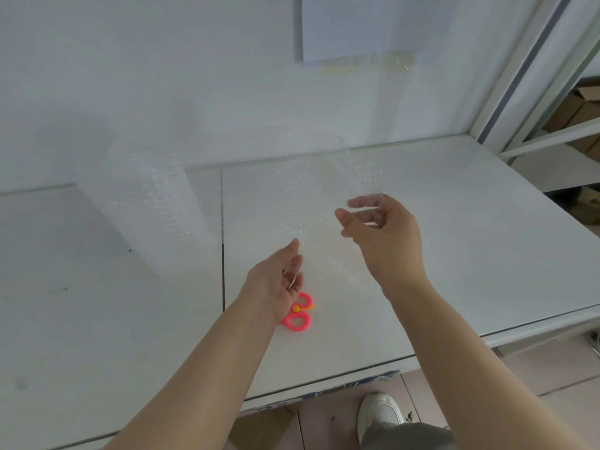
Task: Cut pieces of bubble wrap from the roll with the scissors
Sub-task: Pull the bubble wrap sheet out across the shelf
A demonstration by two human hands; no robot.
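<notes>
Far left: the bubble wrap roll (pixel 152 216) stands on the surface (pixel 454 254) against the wall, its loose sheet (pixel 308 203) drawn rightward across the seam, presumably to give you a length to cut. The film is so clear that its edges are hard to trace. Centre: your left hand (pixel 276 284) hovers palm up, fingers loosely spread, holding nothing; it sits under the near edge of the sheet, likely to support or catch it. Just beneath that wrist lie the pink scissors (pixel 298 315), flat on the surface, handles showing, blades hidden, parked within easy reach and not yet taken up. Right: your right hand (pixel 383 235) is raised, fingers curled in a loose pinch at the sheet's far edge; whether it truly grips the film, you cannot tell from this view.
</notes>
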